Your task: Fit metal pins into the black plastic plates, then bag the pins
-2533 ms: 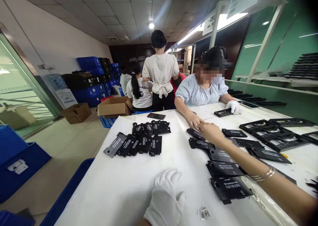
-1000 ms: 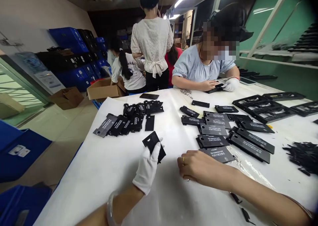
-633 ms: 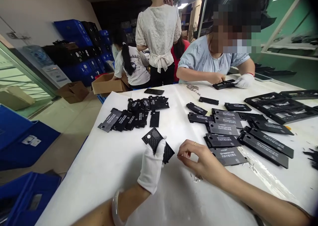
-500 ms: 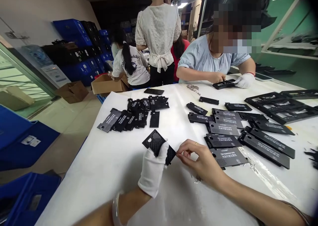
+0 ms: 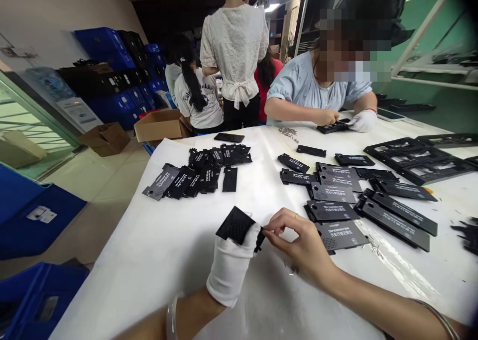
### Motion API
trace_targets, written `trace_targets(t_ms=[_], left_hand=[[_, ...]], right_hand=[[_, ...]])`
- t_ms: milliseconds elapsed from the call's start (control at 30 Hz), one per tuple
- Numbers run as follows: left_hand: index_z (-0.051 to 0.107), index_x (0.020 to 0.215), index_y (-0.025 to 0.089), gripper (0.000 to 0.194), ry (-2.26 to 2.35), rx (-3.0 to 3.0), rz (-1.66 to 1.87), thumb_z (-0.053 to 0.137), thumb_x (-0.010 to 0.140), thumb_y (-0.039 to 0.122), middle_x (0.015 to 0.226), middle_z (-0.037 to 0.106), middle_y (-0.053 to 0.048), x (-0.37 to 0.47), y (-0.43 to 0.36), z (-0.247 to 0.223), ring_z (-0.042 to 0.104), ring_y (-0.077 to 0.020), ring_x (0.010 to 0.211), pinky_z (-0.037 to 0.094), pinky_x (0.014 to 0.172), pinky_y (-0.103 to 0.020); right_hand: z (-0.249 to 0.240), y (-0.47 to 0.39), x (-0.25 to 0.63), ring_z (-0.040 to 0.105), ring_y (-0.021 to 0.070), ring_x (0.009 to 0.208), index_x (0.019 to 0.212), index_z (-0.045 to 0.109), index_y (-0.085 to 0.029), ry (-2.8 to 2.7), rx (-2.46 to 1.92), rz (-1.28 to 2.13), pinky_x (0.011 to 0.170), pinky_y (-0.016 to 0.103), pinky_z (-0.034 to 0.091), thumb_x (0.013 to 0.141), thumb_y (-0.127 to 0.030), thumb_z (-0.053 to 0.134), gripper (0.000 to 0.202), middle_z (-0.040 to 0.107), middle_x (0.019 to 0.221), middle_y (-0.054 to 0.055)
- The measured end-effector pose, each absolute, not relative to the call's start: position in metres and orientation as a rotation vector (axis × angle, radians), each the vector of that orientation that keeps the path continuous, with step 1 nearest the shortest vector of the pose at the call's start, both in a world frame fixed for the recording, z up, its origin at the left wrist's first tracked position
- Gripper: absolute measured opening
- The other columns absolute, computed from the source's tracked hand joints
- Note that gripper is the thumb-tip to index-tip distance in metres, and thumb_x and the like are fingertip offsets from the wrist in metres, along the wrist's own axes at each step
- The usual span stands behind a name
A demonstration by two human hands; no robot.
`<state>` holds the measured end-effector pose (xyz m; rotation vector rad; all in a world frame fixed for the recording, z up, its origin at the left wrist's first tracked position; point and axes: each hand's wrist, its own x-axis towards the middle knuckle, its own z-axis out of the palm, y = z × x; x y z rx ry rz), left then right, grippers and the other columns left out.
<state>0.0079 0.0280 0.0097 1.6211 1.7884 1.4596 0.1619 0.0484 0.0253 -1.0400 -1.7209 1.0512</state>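
Note:
My left hand (image 5: 232, 265), in a white glove, grips a black plastic cover panel (image 5: 236, 226) above the table, its thumb across the panel's right part. My bare right hand (image 5: 295, 238) pinches thumb and forefinger together at the panel's right edge. Whatever sits between those fingertips is too small to make out. Under the right hand lie a few small metal pins (image 5: 291, 271). Right of it are several printed black panels (image 5: 341, 234), overlapping on the white table surface (image 5: 149, 280). Another cluster of black panels (image 5: 160, 181) lies beyond my left hand.
More metal pins (image 5: 376, 248) lie at the right, near black frames (image 5: 421, 161). A phone (image 5: 229, 137) and a heap of small metal parts (image 5: 288, 132) are farther back. Across the table, a co-worker (image 5: 321, 88) handles a black part. Blue bins (image 5: 41, 210) stand at left.
The panel in my left hand has tilted, so its round hole and speaker holes no longer show clearly. My right hand stays pinched at its edge. The view has shifted slightly.

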Motion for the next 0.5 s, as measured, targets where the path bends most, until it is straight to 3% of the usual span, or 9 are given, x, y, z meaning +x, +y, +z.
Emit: trace_targets(t_ms=[133, 300, 433, 500], left_hand=[[0.065, 0.085, 0.015, 0.025, 1.736, 1.560, 1.450, 0.062, 0.075, 0.038, 0.081, 0.070, -0.007, 0.007, 0.027, 0.008, 0.068, -0.0194, 0.070, 0.058, 0.073, -0.031], [0.065, 0.084, 0.016, 0.026, 1.738, 1.483, 1.456, 0.062, 0.073, 0.039, 0.080, 0.070, -0.006, 0.008, 0.026, 0.014, 0.068, -0.0194, 0.070, 0.059, 0.066, -0.028], [0.063, 0.092, 0.015, 0.035, 1.764, 1.336, 1.416, 0.061, 0.074, 0.045, 0.081, 0.070, -0.007, 0.007, 0.026, 0.020, 0.066, -0.0186, 0.063, 0.057, 0.053, -0.027], [0.063, 0.095, 0.015, 0.037, 1.779, 1.315, 1.462, 0.062, 0.073, 0.045, 0.088, 0.070, -0.009, 0.006, 0.027, 0.020, 0.068, -0.0202, 0.072, 0.058, 0.060, -0.027]], right_hand=[[0.027, 0.053, 0.163, 0.056, 0.0157, 0.073, 0.078, 0.067, -0.020, -1.706, -1.085, 1.155, 0.068, 0.028, 0.045, 0.080, -0.029, 0.065, 0.010, 0.061, 0.079, 0.003], [0.028, 0.057, 0.165, 0.059, 0.0162, 0.079, 0.081, 0.066, -0.017, -1.660, -1.075, 1.346, 0.075, 0.028, 0.048, 0.079, -0.031, 0.065, 0.014, 0.063, 0.084, 0.004], [0.028, 0.053, 0.165, 0.060, 0.0164, 0.084, 0.089, 0.066, -0.019, -1.699, -1.036, 1.310, 0.078, 0.028, 0.049, 0.083, -0.029, 0.061, 0.013, 0.064, 0.091, 0.004], [0.028, 0.050, 0.165, 0.060, 0.0168, 0.085, 0.091, 0.065, -0.020, -1.743, -1.001, 1.246, 0.078, 0.029, 0.049, 0.084, -0.027, 0.059, 0.011, 0.064, 0.095, 0.005]])
